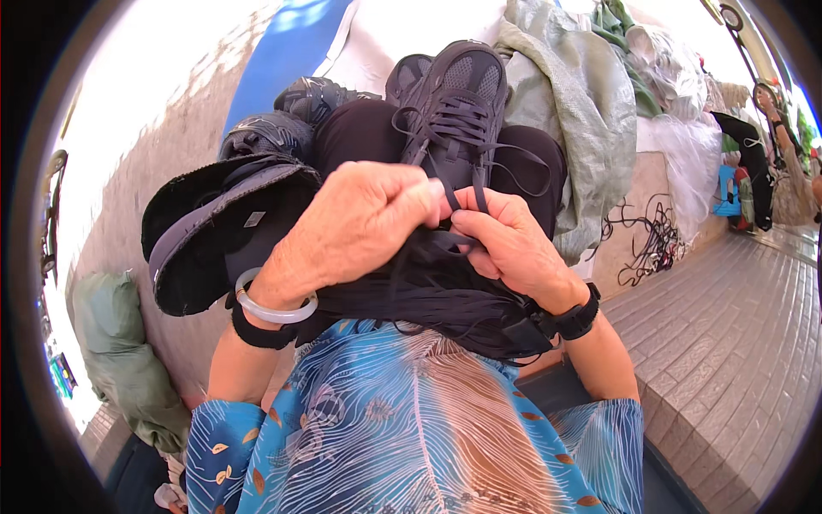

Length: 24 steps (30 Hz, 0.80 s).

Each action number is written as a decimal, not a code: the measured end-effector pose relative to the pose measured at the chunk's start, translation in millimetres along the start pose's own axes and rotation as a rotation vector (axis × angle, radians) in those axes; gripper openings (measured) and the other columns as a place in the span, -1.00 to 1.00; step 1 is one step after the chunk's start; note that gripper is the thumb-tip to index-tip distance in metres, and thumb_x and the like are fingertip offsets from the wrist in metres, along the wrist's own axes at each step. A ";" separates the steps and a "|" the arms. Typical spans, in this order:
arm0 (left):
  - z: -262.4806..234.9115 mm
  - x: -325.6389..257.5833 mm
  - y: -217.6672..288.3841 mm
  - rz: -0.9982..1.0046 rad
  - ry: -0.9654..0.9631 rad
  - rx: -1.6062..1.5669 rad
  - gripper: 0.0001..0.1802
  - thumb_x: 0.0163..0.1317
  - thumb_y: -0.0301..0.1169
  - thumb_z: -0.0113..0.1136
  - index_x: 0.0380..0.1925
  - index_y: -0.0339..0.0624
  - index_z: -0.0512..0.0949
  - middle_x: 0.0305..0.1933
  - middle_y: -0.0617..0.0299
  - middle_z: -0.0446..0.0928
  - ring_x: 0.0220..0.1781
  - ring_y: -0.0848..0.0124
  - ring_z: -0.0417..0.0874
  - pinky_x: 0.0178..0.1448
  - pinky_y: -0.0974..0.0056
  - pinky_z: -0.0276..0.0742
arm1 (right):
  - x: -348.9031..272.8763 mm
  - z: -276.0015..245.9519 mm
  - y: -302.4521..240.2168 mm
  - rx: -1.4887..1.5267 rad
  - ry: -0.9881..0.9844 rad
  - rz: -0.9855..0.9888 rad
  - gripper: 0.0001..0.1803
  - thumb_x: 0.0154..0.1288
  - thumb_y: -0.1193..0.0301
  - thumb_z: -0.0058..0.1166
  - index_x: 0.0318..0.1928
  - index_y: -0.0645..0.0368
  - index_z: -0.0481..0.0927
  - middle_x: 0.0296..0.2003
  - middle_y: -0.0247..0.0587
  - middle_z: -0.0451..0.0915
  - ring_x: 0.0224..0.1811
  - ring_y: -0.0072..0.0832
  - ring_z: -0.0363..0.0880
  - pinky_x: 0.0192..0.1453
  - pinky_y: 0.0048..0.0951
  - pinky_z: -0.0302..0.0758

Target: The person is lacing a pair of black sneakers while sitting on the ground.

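A dark grey sneaker rests across my knees, toe pointing away, with its laces crossed over the tongue. One shoelace runs from it down to my hands. My left hand pinches the lace near the shoe's opening, its fingertips partly hidden behind the thumb. Close beside it, my right hand grips lace between thumb and bent fingers. Beneath both hands, a bundle of loose black laces lies over my lap.
Dark shoes with their openings facing me are stacked at my left knee, more sneakers behind them. Woven greenish sacking lies at right. Tangled cords sit on the ground near a tiled step. A green sack stands far left.
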<state>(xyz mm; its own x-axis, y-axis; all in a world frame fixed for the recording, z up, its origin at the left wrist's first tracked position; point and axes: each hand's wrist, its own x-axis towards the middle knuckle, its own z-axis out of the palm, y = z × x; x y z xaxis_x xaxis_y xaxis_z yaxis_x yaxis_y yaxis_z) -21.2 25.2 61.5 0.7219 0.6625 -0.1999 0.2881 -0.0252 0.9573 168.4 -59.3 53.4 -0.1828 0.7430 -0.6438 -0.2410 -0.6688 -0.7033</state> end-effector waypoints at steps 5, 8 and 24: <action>9.0 52.5 -20.8 0.299 0.355 0.524 -0.71 0.29 -0.58 -0.01 0.01 -0.30 0.42 -0.06 -0.04 0.53 -0.13 0.09 0.58 -0.01 0.15 0.52 | -7.9 -7.6 -3.1 -0.166 -0.007 -0.040 -0.77 0.35 0.41 -0.06 -0.10 0.23 0.60 -0.55 -0.48 0.43 -0.70 -0.79 0.19 -0.65 -0.68 0.13; 13.0 54.3 -30.8 0.264 0.279 0.525 -0.69 0.24 -0.63 -0.02 0.00 -0.30 0.42 -0.04 -0.15 0.52 0.04 -0.12 0.55 0.10 0.02 0.48 | 3.7 -12.2 8.6 -0.138 -0.097 -0.054 -0.77 0.34 0.42 -0.08 -0.11 0.20 0.59 -0.59 -0.49 0.44 -0.69 -0.78 0.22 -0.65 -0.66 0.15; -17.5 41.8 -20.2 0.029 0.236 0.554 -0.94 0.21 -0.57 0.04 -0.38 -0.38 0.43 -0.36 -0.19 0.50 -0.25 -0.14 0.54 -0.14 0.00 0.43 | -0.6 -15.7 6.1 -0.158 -0.156 -0.190 -0.82 0.14 0.48 -0.06 -0.30 0.28 0.57 -0.63 -0.37 0.43 -0.78 -0.63 0.24 -0.71 -0.54 0.16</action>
<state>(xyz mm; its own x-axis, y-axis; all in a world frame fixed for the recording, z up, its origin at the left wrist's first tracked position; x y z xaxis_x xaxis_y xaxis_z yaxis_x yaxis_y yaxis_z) -7.9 66.6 37.5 0.5936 0.8023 -0.0629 0.6010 -0.3899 0.6977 182.0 -64.2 44.7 -0.2956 0.8423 -0.4507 -0.1361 -0.5041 -0.8528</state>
